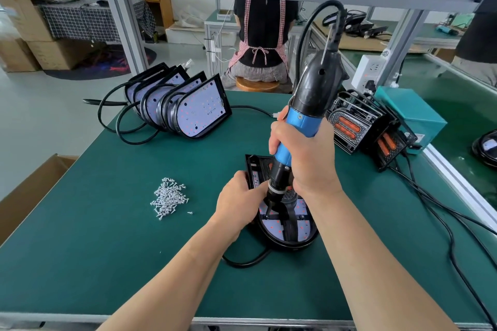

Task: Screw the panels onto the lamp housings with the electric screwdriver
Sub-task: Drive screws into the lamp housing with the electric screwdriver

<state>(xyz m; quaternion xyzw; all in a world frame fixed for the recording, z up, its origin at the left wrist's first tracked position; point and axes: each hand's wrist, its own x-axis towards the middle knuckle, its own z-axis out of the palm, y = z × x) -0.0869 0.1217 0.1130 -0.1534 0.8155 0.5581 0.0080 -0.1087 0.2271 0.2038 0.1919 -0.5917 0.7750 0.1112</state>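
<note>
**Driver down on the panel**

Lamp housing [289,246] lay flat on the bench [107,250], panel [271,226] up. My left grip [239,204] clamped its left rim. My right grip [306,158] wrapped the electric screwdriver [304,121], bit on the panel. Screws [169,197] heaped left. Stacked housings [204,109] stood beyond.

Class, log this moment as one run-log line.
phase: screwing | right hand: grips screwdriver, bit down at lamp | left hand: holds lamp | screws: piled left of lamp

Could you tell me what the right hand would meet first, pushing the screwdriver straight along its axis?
Probably the LED panel in the lamp housing, where the screwdriver in the right hand points.
</note>
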